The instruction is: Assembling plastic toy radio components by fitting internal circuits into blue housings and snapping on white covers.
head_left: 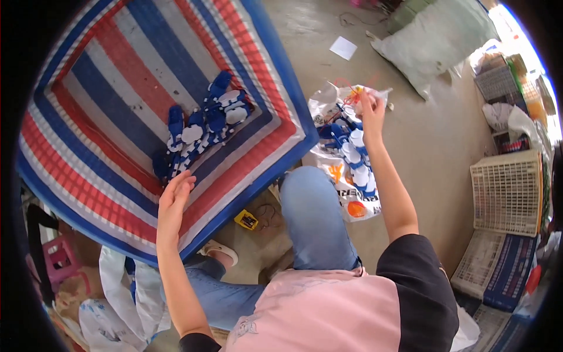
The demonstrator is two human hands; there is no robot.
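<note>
A large bin lined with red, white and blue striped woven sheeting stands tilted at my left. Blue and white plastic pieces lie heaped in its near right corner. My left hand reaches over the bin's near side, its fingers stretched out and holding nothing. On the floor at my right lies a white plastic bag with orange prints, with more blue and white pieces in and on it. At the bag's far end my right hand pinches thin red string; the fingertips partly hide it.
A yellow box with dark contents sits between the bin and my knee. Pale plastic crates line the right side. Beyond the bag are a white card and a large pale sack. A pink stool stands at far left.
</note>
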